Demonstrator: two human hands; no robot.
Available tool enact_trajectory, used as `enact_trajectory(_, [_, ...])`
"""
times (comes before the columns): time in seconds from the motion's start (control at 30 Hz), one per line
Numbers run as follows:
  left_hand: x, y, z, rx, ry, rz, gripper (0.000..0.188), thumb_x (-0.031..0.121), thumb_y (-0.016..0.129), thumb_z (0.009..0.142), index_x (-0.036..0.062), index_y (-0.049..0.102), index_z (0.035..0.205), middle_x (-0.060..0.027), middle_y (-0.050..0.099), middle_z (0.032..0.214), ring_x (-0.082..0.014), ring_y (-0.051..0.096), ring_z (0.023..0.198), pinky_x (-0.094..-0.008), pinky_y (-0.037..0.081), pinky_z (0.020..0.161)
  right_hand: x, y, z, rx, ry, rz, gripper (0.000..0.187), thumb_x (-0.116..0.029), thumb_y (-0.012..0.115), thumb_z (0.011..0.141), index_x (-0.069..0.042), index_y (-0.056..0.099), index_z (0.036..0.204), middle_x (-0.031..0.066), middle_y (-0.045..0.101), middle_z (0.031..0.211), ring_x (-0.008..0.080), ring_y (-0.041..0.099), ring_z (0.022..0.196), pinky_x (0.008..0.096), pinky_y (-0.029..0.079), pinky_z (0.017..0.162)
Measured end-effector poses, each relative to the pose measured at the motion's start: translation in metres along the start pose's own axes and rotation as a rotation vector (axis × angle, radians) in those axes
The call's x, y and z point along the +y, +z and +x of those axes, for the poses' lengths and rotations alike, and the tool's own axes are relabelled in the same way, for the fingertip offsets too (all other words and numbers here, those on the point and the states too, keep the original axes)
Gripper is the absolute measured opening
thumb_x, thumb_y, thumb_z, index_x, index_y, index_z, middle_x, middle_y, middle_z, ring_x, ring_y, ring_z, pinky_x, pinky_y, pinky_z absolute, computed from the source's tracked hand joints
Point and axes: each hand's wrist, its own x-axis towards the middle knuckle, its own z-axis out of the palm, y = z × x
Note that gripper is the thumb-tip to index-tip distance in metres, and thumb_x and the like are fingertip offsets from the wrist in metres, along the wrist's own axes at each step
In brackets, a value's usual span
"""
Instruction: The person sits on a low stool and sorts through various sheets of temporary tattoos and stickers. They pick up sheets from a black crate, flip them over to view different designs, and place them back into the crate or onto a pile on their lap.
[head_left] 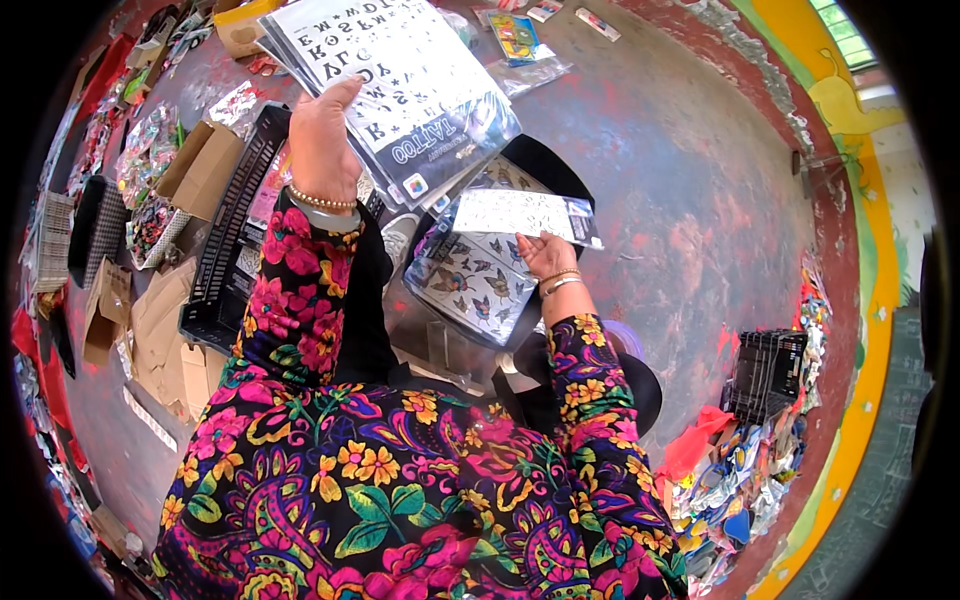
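Observation:
My left hand [325, 140] is closed on a stack of temporary tattoo sheets [440, 130], the thumb lying across the top one. Rows of black letters and small marks cover that top sheet, which has a dark printed band along one end. Lower and to the right, my right hand [548, 257] pinches the edge of another tattoo sheet [510, 213], white with small dark designs. It is held over clear-wrapped butterfly sheets [478, 282], which lie on top of a container [440, 345]. Whether the sheet touches them I cannot tell.
A black plastic crate [225, 240] stands to the left, beside an open cardboard box [203, 168]. Flattened cardboard [165, 335] lies on the floor. At the right, a second black crate [768, 372] stands by a heap of mixed small goods [735, 490]. Colourful packets [515, 38] lie ahead.

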Motion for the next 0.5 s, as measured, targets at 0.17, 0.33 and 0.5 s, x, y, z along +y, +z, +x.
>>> enact_trajectory(0.17, [0.006,0.005,-0.011,0.001,-0.069,0.032,0.027,-0.006,0.052,0.078,-0.0072,0.046,0.104,-0.0161,0.059,0.096,-0.0249,0.062,0.084,-0.0361,0.052,0.075,0.061,0.000,0.031,-0.032,-0.047,0.320,0.034,-0.020,0.024,0.096,0.002,0.034,0.120,0.0236,0.051,0.109,0.0359,0.056,0.093,0.0397,0.050,0.075])
enact_trajectory(0.33, [0.007,0.013,-0.005,-0.055,-0.023,0.046,0.027,-0.006,0.051,0.079,-0.0056,0.047,0.106,-0.0164,0.059,0.097,-0.0233,0.062,0.083,-0.0340,0.053,0.074,0.065,0.023,0.071,-0.006,-0.028,0.374,0.033,-0.020,0.022,0.096,0.001,0.036,0.118,0.0207,0.052,0.111,0.0339,0.055,0.099,0.0391,0.047,0.079])
enact_trajectory(0.5, [0.007,0.019,-0.019,-0.053,-0.123,0.064,0.028,-0.005,0.049,0.081,-0.0043,0.044,0.109,-0.0173,0.057,0.099,-0.0264,0.062,0.086,-0.0371,0.054,0.075,0.066,0.001,0.089,-0.049,-0.062,0.437,0.033,-0.019,0.023,0.096,0.001,0.037,0.117,0.0188,0.052,0.113,0.0339,0.053,0.103,0.0409,0.046,0.082])
